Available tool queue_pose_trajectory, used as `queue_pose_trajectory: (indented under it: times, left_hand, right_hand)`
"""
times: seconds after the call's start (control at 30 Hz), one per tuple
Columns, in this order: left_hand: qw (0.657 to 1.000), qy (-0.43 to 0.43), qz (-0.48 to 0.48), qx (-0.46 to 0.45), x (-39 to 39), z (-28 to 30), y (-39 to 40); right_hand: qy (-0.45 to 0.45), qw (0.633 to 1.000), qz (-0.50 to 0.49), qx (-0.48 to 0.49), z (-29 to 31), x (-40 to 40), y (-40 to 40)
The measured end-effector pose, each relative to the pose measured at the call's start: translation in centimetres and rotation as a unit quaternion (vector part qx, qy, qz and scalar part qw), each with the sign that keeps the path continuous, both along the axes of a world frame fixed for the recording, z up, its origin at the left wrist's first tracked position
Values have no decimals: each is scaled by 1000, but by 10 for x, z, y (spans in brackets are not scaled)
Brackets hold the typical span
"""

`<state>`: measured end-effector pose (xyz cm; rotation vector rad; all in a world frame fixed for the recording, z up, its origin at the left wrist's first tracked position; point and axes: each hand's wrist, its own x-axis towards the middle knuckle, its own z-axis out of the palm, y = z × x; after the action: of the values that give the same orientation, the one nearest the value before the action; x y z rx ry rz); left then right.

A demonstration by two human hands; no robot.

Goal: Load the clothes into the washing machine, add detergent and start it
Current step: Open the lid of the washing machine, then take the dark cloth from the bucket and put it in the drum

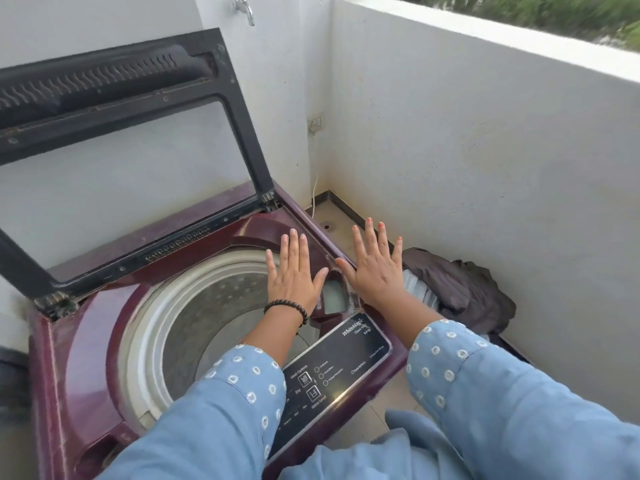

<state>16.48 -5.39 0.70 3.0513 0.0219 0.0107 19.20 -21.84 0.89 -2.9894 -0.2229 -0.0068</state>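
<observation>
Two hands, left hand and right hand, fingers spread flat, holding nothing, above open washing machine, lid raised. Clothes piled on floor, right of machine.

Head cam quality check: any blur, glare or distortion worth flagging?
Head view: soft, even daylight, no hard shadows; wide-angle bend shows in the parapet wall and raised lid; motion smear on the greenery top right and frame edges; both open hands, left hand and right hand, are fairly sharp; control panel print is only partly legible.
</observation>
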Motion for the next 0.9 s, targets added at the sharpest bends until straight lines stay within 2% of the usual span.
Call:
queue_pose_trajectory:
  times: [0.13,0.43,0.9]
  left_hand:
    - [999,-8,-30,-6,10,4,-22]
    - [997,-15,-82,-2,47,17,-80]
    - [987,30,-152,30,92,-8,-167]
  right_hand:
    - [19,996,-63,61,0,2,-15]
    - [19,996,-87,10,-20,12,-82]
    - [67,990,-126,23,-46,40,-154]
